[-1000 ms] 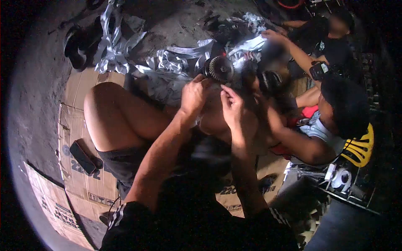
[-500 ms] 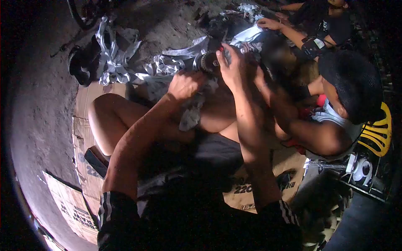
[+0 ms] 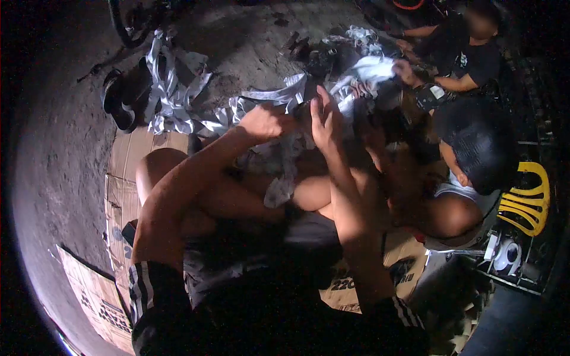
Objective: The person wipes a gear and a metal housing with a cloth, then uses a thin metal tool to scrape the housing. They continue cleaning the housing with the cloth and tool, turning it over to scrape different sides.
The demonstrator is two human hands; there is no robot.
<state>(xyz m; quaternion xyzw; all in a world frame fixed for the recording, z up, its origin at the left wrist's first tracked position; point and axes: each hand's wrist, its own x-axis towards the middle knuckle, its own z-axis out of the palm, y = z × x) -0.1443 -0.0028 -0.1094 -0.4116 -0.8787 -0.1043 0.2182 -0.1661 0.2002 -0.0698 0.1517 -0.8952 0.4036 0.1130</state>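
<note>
My left hand (image 3: 267, 123) is closed, fingers curled at the side of a dark part (image 3: 304, 114) that is too shadowed to make out. Close to its right side is my right hand (image 3: 326, 121), its fingers raised and apart; whether it touches the part is unclear. White cloth strips (image 3: 270, 95) lie on the ground just beyond both hands. A pale rag (image 3: 280, 188) hangs over my crossed legs, below my left hand.
A co-worker in a dark cap (image 3: 478, 142) sits close at my right. Another person (image 3: 475, 59) handles white cloth (image 3: 374, 69) farther back. Cardboard (image 3: 122, 199) lies under me, a black shoe (image 3: 119, 101) is at left, and a yellow chair back (image 3: 528, 202) at right.
The view has shifted, and the scene sits lower. The round toothed part seen between my hands earlier is now dark and indistinct. The far person's hand has moved with the white cloth.
</note>
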